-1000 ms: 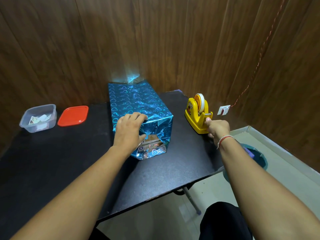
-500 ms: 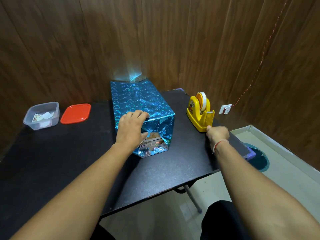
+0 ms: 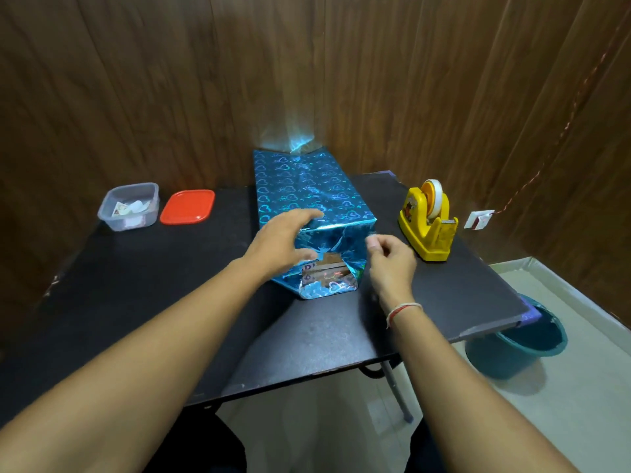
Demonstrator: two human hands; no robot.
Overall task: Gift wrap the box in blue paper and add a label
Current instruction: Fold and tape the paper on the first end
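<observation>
Tape pinched in right hand (image 3: 389, 259) fingers could miss the flap if the left hand (image 3: 278, 242), pressing blue paper (image 3: 300, 186), slips.

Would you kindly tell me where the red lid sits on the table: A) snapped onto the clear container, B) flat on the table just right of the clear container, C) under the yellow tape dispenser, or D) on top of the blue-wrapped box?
B: the red lid lies flat on the table just right of the open clear container.

Arms: bare to past the elbow, no sleeves in view
Right wrist: thin red-and-white thread band (image 3: 403, 308)
Legs: dark clothing
</observation>
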